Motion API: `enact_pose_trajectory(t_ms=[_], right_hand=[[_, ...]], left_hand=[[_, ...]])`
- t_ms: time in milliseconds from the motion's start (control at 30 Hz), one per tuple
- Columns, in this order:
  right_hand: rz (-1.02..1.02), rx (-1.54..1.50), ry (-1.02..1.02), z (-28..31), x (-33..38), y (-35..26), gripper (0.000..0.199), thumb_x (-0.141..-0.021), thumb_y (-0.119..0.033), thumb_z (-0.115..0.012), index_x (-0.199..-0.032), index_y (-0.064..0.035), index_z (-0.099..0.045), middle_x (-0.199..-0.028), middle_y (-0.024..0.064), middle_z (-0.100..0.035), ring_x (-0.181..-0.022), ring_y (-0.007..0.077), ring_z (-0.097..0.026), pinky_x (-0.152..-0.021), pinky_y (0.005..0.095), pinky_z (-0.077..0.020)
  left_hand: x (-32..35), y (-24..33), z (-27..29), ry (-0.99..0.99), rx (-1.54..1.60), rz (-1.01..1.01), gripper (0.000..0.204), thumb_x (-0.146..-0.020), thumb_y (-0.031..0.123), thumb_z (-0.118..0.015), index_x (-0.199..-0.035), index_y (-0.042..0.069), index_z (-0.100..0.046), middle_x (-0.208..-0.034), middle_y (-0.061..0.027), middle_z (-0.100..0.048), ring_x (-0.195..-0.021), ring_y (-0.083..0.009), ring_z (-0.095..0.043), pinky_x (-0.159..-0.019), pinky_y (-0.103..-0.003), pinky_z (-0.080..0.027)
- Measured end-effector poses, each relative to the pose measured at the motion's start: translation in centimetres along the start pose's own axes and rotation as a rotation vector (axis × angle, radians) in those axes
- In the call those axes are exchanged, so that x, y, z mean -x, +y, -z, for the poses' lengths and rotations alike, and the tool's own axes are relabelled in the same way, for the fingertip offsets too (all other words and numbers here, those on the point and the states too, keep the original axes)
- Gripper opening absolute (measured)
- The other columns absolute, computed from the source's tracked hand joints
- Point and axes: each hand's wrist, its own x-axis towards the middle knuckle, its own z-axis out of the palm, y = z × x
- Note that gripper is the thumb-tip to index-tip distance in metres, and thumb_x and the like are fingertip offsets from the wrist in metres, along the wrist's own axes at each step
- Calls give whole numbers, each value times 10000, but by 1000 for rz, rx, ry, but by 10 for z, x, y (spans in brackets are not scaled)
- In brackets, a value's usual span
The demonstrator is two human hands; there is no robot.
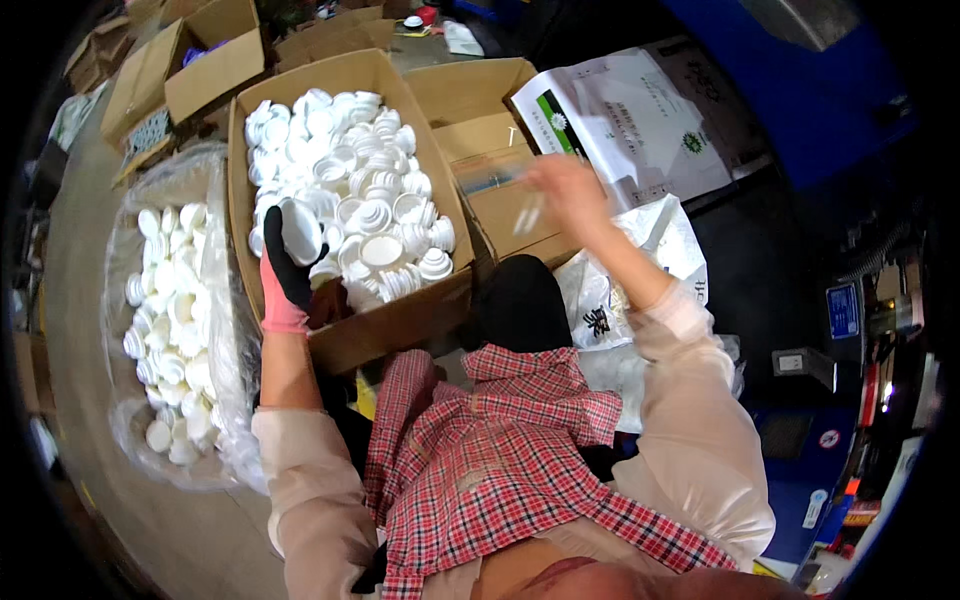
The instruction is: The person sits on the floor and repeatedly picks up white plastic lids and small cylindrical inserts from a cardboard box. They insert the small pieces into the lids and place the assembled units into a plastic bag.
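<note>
My left hand, in a black and pink glove, grips a white plastic cap at the near left corner of a cardboard box. That large cardboard box is heaped with white plastic caps. My bare right hand is above a smaller cardboard box beside it. Motion blurs its fingers. A thin grey-blue streak shows by the fingertips; I cannot tell whether the hand holds it. Small white blurred bits show just below the hand.
At left stands a container lined with clear plastic, full of white caps. An open cardboard box lies behind it. A white printed sack lies back right, a white plastic bag below it. Blue machinery borders the right.
</note>
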Motion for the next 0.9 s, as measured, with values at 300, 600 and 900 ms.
enact_pose_trajectory(t_ms=[300, 600, 900], right_hand=[[-430, -5, -470, 61, 62, 24, 223, -836, -240, -696, -926, -37, -698, -954, 170, -638, -890, 350, -617, -772, 432, -491], [318, -322, -647, -255, 0, -135, 118, -785, -69, -597, -895, -34, -622, -1000, 147, -617, -1001, 352, -583, -797, 458, -502], [267, -403, -809, -355, -7, -145, 324, -714, -240, -722, -960, -40, -654, -1001, 161, -662, -934, 334, -634, -794, 430, -495]], left_hand=[[-20, 40, 15, -64, 1103, 388, 792, -926, 616, -411, -1446, 27, -315, -1438, -274, -378, -1340, -490, -337, -1052, -618, -319], [-15, 45, 39, -44, 1224, 350, 796, -918, 647, -396, -1445, 54, -339, -1443, -300, -361, -1334, -504, -339, -1037, -641, -339], [-16, 54, 46, 125, 976, 309, 771, -957, 629, -306, -1406, 4, -356, -1386, -260, -443, -1288, -468, -422, -1027, -643, -358]])
